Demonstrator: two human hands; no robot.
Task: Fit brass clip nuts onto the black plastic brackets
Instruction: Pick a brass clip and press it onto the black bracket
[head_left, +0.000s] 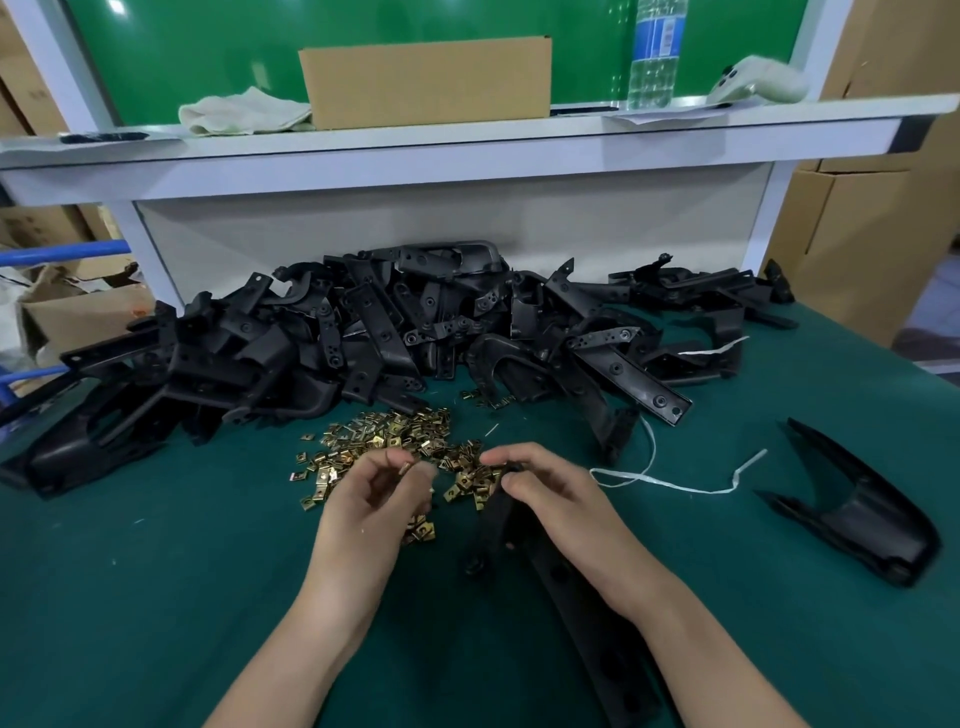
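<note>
**Bench entry: clip nut and bracket in hand**

Item 1. One brass clip nut (405, 466) is pinched between the thumb and curled fingertips of the left hand (363, 499), raised just above the loose heap of clip nuts (395, 436).

Item 2. One long black plastic bracket (566, 587) is gripped at its far end by the curled fingers of the right hand (550, 499). Its body runs back toward the viewer beneath the right forearm. The two hands are held near each other, with the heap between and just beyond them. Contact between nut and bracket cannot be told.

Item 3. A large pile of brackets (363, 332) is stacked behind the heap, against the back of the bench. A single curved bracket (857, 514) is set well apart at the right. A white string (670, 483) is laid between it and the right hand.

Surface: a dark green mat (156, 597) is spread over the bench.

Surroundings: a white shelf (415, 150) is fixed above, backed by a green board (208, 52). On the shelf are kept a cardboard box (426, 83), a pale cloth (244, 111), a water bottle (655, 52) and a pale phone (758, 80). Cardboard cartons (872, 208) are stacked at the right.
</note>
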